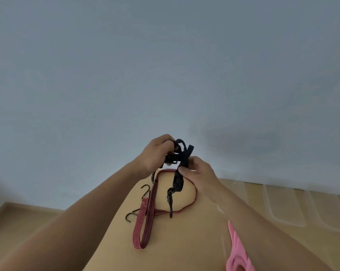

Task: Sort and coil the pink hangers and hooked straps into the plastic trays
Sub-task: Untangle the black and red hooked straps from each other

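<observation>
A plain indoor room, its kind unclear: a bare pale wall [165, 65] behind a light wooden table [184, 249].

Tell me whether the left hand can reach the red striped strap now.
Probably not yet: the left hand grips the black strap. The red striped strap lies uncovered just below, so the way looks free once it lets go.

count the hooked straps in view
2. A dark strap is held up by the left hand and right hand. A red striped strap lies looped on the table below. Others may be hidden behind the arms.
</observation>
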`<state>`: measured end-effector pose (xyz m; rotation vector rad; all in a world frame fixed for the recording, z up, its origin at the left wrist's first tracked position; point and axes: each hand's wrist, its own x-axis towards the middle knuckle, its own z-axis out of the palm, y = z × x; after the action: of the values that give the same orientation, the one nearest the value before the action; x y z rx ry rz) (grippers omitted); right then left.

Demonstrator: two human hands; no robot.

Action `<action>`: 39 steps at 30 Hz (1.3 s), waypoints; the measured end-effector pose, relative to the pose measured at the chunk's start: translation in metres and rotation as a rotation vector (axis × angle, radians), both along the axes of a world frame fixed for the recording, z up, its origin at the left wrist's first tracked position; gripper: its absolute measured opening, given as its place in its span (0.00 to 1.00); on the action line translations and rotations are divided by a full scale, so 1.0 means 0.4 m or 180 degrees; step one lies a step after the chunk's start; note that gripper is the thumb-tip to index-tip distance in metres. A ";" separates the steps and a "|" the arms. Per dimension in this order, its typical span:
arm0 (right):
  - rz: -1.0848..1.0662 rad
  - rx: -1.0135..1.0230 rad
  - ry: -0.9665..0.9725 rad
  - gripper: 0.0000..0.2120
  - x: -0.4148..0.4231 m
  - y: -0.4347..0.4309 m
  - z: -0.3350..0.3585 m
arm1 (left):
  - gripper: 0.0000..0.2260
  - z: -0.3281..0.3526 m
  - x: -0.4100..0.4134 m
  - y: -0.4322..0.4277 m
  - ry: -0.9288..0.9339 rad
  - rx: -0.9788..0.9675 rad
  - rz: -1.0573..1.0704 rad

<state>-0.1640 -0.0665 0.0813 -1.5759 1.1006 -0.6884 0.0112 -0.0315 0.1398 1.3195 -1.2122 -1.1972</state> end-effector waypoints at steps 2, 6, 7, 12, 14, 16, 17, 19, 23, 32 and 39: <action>0.0014 0.0330 -0.0159 0.05 -0.005 0.003 0.000 | 0.06 0.006 -0.006 0.000 0.0191 -0.0025 0.0000; -0.0323 0.0698 -0.1029 0.10 -0.013 0.012 0.026 | 0.07 -0.007 -0.010 -0.005 0.0169 0.0101 0.0196; -0.0528 0.0708 -0.1167 0.11 -0.013 0.013 0.041 | 0.08 -0.019 -0.012 -0.003 0.0055 0.0169 0.0210; -0.1020 0.0810 -0.1359 0.13 0.008 0.009 0.107 | 0.13 -0.082 -0.046 0.018 -0.0234 0.0509 -0.0401; -0.1083 0.0925 -0.1463 0.12 0.018 0.012 0.115 | 0.15 -0.091 -0.065 0.023 -0.0181 0.0313 -0.0928; -0.1080 0.0995 -0.1494 0.10 0.028 0.015 0.116 | 0.11 -0.098 -0.078 0.028 -0.0187 0.0156 -0.1027; -0.1034 0.0987 -0.1473 0.09 0.035 0.016 0.116 | 0.09 -0.104 -0.078 0.028 -0.0176 0.0209 -0.0910; -0.0841 0.0893 -0.1361 0.08 0.043 0.010 0.110 | 0.08 -0.122 -0.066 0.029 -0.0142 0.0332 -0.0707; -0.0846 0.0437 -0.0698 0.08 0.050 -0.011 0.046 | 0.09 -0.164 -0.004 0.043 -0.0071 0.0587 -0.0358; -0.0410 0.0670 0.2016 0.14 0.061 0.024 -0.279 | 0.07 -0.293 0.113 0.077 -0.0217 0.1266 0.0239; -0.0911 -0.0314 0.3244 0.28 0.110 0.019 -0.345 | 0.09 -0.387 0.168 0.075 -0.0463 0.1588 0.0378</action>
<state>-0.1199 -0.0587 -0.0567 -1.9137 2.0790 -0.0600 0.0783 -0.0014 -0.0152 1.8458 -0.9469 -1.3888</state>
